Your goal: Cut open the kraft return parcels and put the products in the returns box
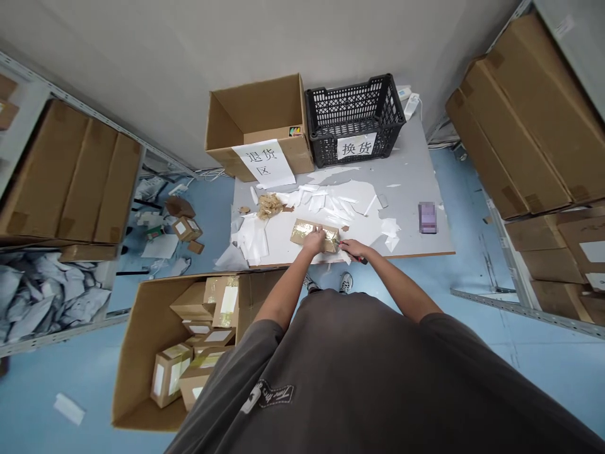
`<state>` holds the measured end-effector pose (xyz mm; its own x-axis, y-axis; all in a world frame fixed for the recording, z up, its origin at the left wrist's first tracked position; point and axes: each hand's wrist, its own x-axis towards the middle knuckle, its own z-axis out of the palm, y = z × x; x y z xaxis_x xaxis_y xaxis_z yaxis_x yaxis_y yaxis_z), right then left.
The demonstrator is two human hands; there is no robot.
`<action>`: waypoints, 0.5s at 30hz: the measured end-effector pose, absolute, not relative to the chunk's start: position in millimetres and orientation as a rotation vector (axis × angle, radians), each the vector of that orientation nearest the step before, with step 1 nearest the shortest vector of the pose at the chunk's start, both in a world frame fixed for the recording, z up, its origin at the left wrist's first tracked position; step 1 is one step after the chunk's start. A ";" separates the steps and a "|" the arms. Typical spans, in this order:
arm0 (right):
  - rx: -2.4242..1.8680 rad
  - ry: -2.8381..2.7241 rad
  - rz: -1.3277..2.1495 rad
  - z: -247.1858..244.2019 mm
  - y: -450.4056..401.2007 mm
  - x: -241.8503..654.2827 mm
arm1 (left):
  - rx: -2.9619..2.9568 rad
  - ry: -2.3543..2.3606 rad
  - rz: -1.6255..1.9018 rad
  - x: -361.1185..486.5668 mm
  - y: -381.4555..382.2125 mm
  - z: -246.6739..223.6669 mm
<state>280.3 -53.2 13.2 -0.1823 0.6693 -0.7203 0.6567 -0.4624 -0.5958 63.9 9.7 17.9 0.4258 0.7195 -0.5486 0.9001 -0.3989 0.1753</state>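
Observation:
A small cardboard box (299,231) with shiny tape across its top lies near the front edge of the table. My left hand (314,240) grips it from above, fingers pressed on the taped top. At the box's right end, my right hand (353,248) is closed around a red-and-black handled cutter (363,260). Its front end reaches the tape; the blade is too small to make out. Torn white paper scraps (331,197) are spread behind the box, and a crumpled ball of brown tape (270,205) sits to its left.
At the back of the table (411,180) stand an open carton (255,157) and a black plastic crate (354,120), both with paper signs. A phone (428,217) lies right. A large carton of parcels (130,378) stands at my left. Shelves with boxes (534,120) flank both sides.

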 end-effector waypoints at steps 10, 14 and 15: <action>-1.850 -1.384 2.005 10.6 -99.8 290.8 | 2.202 1.416 -0.423 52.8 0.2 23.9; -1.879 -1.350 1.923 1.9 -108.3 310.8 | 2.246 1.481 -0.422 36.2 9.9 13.9; -1.874 -1.366 1.889 1.2 -108.7 312.6 | 2.247 1.483 -0.440 33.2 13.1 9.3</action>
